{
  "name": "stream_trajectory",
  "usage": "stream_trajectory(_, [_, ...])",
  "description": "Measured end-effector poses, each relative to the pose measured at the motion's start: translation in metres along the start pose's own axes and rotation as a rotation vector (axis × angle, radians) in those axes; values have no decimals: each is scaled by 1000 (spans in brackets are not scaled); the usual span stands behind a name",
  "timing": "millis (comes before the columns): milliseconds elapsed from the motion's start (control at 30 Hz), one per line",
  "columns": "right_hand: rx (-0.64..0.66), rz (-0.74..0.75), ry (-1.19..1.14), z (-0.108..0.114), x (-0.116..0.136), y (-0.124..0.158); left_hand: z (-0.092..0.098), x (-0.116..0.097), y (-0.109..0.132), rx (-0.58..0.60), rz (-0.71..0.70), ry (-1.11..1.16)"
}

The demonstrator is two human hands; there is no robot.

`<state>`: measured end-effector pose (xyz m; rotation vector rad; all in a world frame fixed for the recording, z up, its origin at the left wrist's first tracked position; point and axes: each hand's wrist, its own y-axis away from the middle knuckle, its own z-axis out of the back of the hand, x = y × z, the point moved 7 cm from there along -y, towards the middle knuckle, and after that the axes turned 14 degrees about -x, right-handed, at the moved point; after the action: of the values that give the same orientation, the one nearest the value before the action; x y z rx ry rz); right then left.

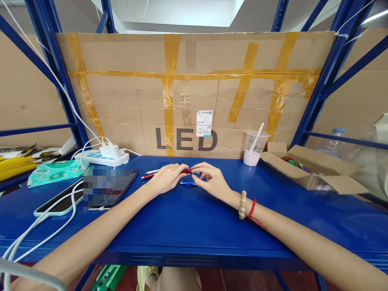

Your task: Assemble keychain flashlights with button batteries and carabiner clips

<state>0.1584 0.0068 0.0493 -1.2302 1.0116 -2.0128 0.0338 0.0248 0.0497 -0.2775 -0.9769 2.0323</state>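
Note:
At the middle of the blue shelf, my left hand has its fingers closed over a red pen, whose end shows past the fingertips. My right hand meets it from the other side, thumb and forefinger curled in a pinch around that end. Below the fingertips lies a blue pen, partly behind my right thumb. Another red pen and a silver pen lie on the shelf, their right parts hidden behind my left hand. A beaded bracelet and a red string are on my right wrist.
To the left are a tablet, a phone, white cables, a power strip and a green packet. A plastic cup with a straw and an open cardboard box stand right. A cardboard panel closes the back.

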Motion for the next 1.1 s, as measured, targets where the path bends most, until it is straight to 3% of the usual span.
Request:
stream_trajectory(133, [-67,-31,85,6,-6,-3,-4,9,-1,19,141,-18])
stream_trajectory(233, [-41,-54,137,5,-16,-5,-7,18,2,54,227,-33])
stream_trajectory(467, [321,-133,290,-20,-46,5,-8,22,5,91,248,-49])
stream_trajectory(633, [467,-144,302,-31,-49,13,-9,12,4,148,196,-89])
stream_trajectory(900, [305,12,346,-21,-39,5,-8,7,3,141,111,-143])
stream_trajectory(1100, [229,2,385,-12,-38,0,-8,7,2,129,74,-131])
